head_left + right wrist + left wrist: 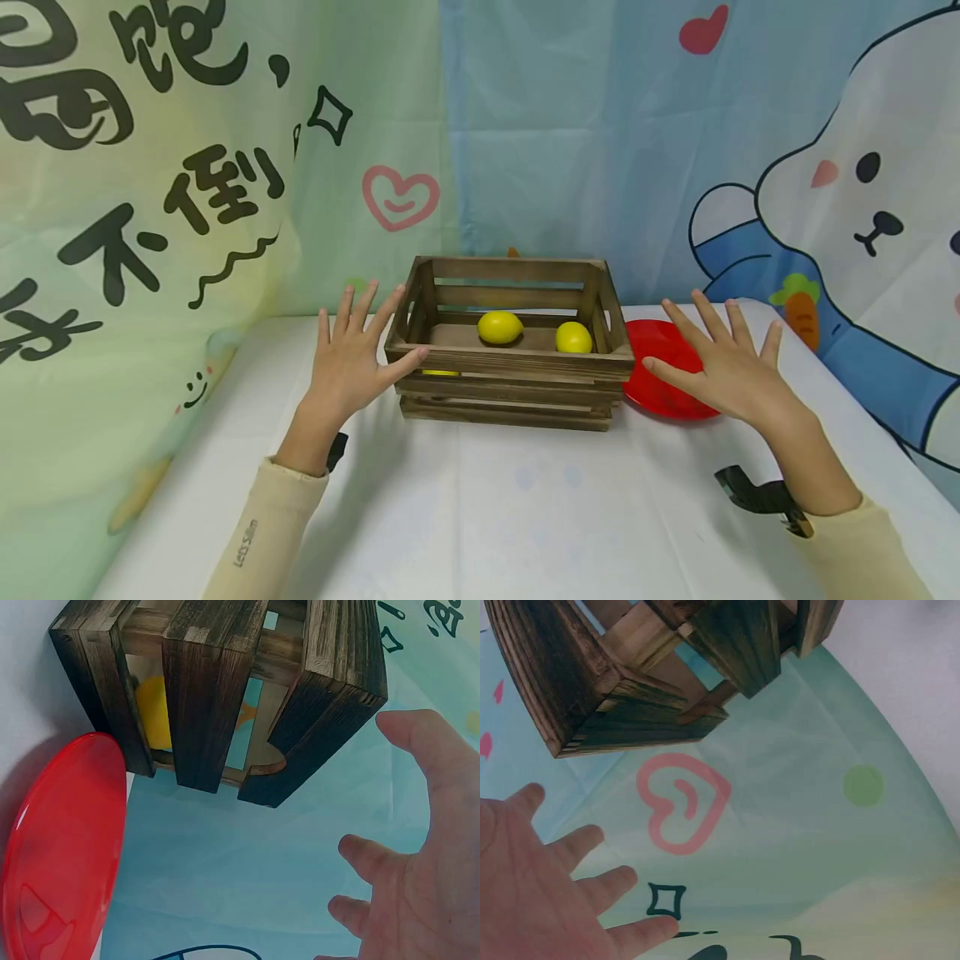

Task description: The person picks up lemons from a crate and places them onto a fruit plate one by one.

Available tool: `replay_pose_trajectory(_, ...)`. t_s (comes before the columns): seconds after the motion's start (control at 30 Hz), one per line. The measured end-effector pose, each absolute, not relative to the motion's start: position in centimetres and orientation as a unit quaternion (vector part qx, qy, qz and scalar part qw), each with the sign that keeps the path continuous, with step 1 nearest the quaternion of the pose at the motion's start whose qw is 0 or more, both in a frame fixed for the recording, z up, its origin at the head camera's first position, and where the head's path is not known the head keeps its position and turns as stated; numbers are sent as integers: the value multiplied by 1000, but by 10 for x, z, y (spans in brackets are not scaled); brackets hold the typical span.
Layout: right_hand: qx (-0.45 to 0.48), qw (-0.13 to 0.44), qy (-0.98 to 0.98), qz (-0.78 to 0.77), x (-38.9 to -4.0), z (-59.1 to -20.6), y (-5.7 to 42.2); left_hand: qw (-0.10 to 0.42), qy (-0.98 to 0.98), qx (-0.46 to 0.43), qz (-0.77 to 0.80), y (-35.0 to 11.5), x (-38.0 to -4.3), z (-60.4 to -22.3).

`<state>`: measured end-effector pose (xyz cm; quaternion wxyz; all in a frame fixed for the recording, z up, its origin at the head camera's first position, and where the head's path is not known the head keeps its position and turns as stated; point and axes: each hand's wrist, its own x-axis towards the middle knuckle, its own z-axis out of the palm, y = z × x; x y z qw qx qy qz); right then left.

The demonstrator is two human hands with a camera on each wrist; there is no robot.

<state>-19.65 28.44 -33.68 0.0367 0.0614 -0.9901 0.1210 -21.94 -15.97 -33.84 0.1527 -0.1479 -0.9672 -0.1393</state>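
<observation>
A brown slatted wooden crate (510, 362) stands on the table between my two hands. Inside it lie a yellow lemon (500, 327) and another lemon (573, 337) to its right; a bit of yellow also shows through the front slats at the left. My left hand (348, 367), fingers spread, is raised by the crate's left end, its thumb overlapping the corner in the head view. On the other side my right hand (735, 367) is held up with fingers spread and nothing in it. It partly covers a red plate (660, 367) beside the crate's right end.
A white cloth covers the table (510, 517). Behind it hangs a printed curtain (540, 150) with hearts, lettering and a cartoon bear, close to the table's back edge. Black straps (757, 493) are on my wrists.
</observation>
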Motion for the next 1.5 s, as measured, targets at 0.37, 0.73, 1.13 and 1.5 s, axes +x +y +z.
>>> replay_pose_trajectory(0.37,69,30,-986,145,-198,-338,282,217,-939,-164,-212,-166,-220,-356)
replay_pose_trajectory(0.73,102,61,-969,218,-206,-335,279,151,-894,-157,-392,-168,-217,-372)
replay_pose_trajectory(1.13,124,122,-924,341,-205,-331,274,131,-834,-173,-507,-165,-219,-391)
replay_pose_trajectory(1.5,162,155,-892,393,-208,-326,257,106,-782,-167,-591,-163,-221,-405)
